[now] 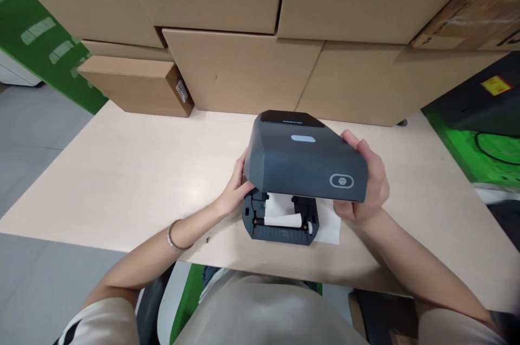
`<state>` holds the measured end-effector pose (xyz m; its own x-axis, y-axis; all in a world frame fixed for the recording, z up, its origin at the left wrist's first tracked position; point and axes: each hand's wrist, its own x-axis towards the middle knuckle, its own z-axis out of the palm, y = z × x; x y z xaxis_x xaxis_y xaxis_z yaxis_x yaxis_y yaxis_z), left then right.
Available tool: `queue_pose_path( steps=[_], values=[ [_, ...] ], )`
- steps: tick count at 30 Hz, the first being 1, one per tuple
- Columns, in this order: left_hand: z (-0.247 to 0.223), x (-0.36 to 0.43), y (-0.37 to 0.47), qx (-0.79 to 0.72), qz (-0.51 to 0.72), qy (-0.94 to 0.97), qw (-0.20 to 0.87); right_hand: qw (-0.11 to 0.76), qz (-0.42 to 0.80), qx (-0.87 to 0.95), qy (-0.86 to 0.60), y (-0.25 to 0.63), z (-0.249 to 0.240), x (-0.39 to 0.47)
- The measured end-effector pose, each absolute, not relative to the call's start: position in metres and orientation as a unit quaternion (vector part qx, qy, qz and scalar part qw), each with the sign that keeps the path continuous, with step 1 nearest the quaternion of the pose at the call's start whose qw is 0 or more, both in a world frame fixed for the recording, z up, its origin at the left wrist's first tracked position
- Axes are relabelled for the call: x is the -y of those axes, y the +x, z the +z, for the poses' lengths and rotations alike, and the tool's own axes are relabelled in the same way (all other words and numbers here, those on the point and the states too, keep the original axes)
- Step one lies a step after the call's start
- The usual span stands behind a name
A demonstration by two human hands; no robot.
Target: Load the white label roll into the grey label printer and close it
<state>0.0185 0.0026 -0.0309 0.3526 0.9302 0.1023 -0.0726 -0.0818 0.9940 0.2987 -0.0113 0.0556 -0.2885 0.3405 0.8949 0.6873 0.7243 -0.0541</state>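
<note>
A dark grey label printer [280,234] sits on the table close to its front edge, its lid [300,163] tilted up. Under the raised lid, white paper [283,220] lies across the roller at the front. My right hand [368,182] is closed around the right edge of the lid, thumb below and fingers on top. On the left side of the printer, my left hand [238,185] grips the body near the hinge of the lid, with some fingers hidden behind it. A white sheet [328,223] lies flat on the table, partly beneath the printer.
Large cardboard boxes [239,69] are stacked along the back of the table [134,171]. A smaller flat carton [134,88] stands at the back left. A small dark bit [208,239] lies near the front edge. At the right is a green surface [479,153] with a black cable.
</note>
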Motion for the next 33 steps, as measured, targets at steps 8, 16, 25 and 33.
queue_pose_path(
  steps=[8,16,25,33],
  values=[
    [-0.021,-0.009,0.021,-0.366,0.409,0.609,0.572,0.520,-0.141,0.756,-0.372,0.294,0.071,-0.006],
    [-0.022,-0.011,0.017,-0.357,0.396,0.627,0.568,0.438,-0.148,0.737,-0.493,0.295,0.088,-0.016],
    [-0.019,-0.012,0.019,-0.348,0.395,0.641,0.559,0.435,-0.150,0.718,-0.523,0.292,0.100,-0.055],
    [-0.020,-0.010,0.019,-0.351,0.393,0.640,0.559,0.424,-0.131,0.713,-0.543,0.290,0.112,-0.099]
  ],
)
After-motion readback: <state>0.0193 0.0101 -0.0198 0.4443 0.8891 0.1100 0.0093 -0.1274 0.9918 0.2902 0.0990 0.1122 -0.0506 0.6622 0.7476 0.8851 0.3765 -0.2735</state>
